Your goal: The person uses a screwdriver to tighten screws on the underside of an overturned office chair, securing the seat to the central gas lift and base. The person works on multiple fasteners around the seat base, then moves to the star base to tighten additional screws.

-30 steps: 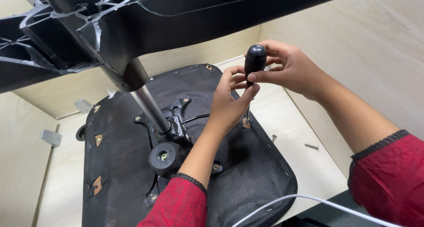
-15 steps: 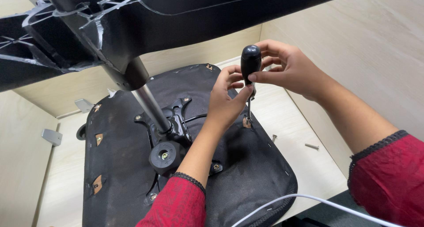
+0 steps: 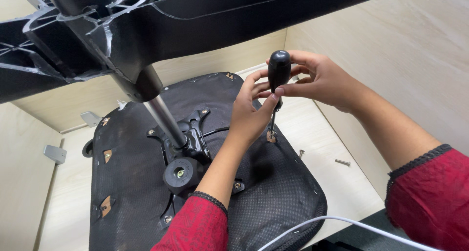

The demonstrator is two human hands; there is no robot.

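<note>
An upturned black chair seat point(image 3: 273, 192) lies on a pale wooden surface, its metal mechanism point(image 3: 188, 138) and gas column point(image 3: 163, 116) rising to the black star base point(image 3: 146, 21) overhead. A black-handled screwdriver point(image 3: 279, 72) stands upright with its tip in a brown-edged hole point(image 3: 270, 136) on the seat's right side. My right hand point(image 3: 320, 80) grips the handle from the right. Fingers of my left hand point(image 3: 251, 111) touch the handle's lower end and the shaft from the left.
Two loose screws point(image 3: 342, 162) lie on the wood right of the seat. Metal brackets point(image 3: 54, 153) sit at the left, by the pale side wall. A white cable point(image 3: 361, 226) crosses the bottom right. Other brown-edged holes point(image 3: 105, 205) mark the seat's left side.
The screwdriver handle and both hands have shifted slightly left and a little down over the hole; the handle has turned a little in my fingers. The chair has not moved.
</note>
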